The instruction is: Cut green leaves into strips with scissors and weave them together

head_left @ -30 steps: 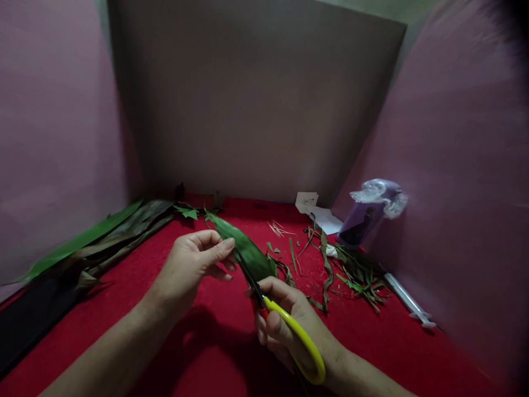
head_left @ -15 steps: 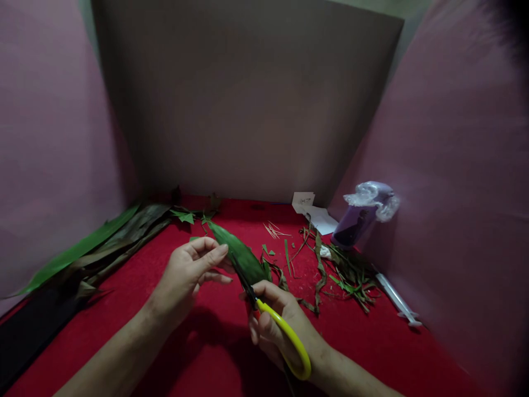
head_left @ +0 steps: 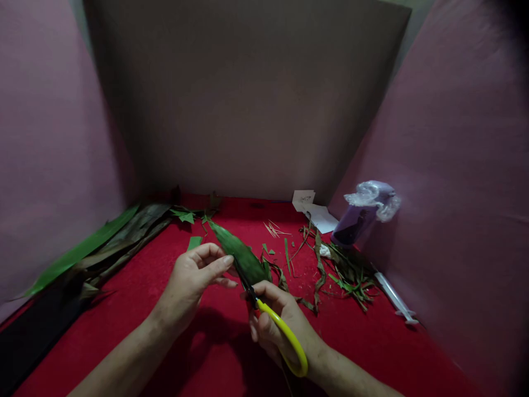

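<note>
A pointed green leaf (head_left: 237,251) slants up and to the left in front of me. My left hand (head_left: 198,281) is at its left edge, thumb and forefinger closed on the leaf close to the scissor tip. Yellow-handled scissors (head_left: 291,342) are gripped in my right hand (head_left: 285,314); their dark blades lie along the leaf's lower left edge. The forefinger of that hand rests against the leaf's lower end. My fingers hide part of the blades and the second handle loop.
Long green and dried leaves (head_left: 111,242) lie left, above a dark strip (head_left: 37,336). Toothpicks (head_left: 273,229), white papers (head_left: 322,218), stem scraps (head_left: 351,275), a syringe (head_left: 394,298) and a purple container (head_left: 357,218) topped with plastic lie ahead and right on red cloth. Walls enclose three sides.
My left hand has shifted slightly right and down along the leaf edge, uncovering a small green leaf piece behind it. The right hand and scissors have hardly moved.
</note>
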`<action>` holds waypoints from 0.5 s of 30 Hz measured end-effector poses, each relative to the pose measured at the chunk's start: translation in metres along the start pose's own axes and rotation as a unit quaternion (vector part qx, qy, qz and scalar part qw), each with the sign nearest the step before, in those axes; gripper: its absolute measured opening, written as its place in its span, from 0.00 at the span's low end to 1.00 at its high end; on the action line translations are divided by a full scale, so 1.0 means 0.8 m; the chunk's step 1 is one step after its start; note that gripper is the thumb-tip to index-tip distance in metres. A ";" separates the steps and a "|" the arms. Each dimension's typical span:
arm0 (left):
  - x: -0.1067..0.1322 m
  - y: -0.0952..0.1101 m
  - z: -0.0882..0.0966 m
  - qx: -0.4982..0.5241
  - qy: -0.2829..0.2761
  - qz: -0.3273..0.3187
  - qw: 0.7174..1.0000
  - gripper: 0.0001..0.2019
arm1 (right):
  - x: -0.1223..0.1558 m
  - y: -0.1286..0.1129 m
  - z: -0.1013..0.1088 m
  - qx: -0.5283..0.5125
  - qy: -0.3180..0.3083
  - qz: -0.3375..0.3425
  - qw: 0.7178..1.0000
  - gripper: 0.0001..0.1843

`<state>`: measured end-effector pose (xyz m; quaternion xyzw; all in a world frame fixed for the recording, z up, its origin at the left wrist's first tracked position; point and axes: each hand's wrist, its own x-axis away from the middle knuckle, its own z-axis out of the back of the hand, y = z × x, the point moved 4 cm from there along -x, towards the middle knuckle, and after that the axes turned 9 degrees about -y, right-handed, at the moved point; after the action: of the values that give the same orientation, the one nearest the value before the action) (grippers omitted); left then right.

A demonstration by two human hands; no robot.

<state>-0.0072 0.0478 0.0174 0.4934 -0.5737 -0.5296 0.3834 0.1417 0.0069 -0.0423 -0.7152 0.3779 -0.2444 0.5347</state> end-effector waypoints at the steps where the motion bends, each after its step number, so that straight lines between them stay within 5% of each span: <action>1: 0.000 -0.001 0.001 -0.004 0.001 -0.001 1.000 0.07 | 0.000 0.000 0.000 -0.001 0.000 0.000 1.000 0.32; 15: 0.000 0.004 -0.001 0.007 -0.020 0.024 0.999 0.06 | 0.000 -0.005 -0.003 0.001 0.006 0.005 1.000 0.32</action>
<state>-0.0068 0.0475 0.0207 0.4710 -0.5969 -0.5260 0.3811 0.1415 0.0062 -0.0376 -0.7112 0.3840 -0.2465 0.5347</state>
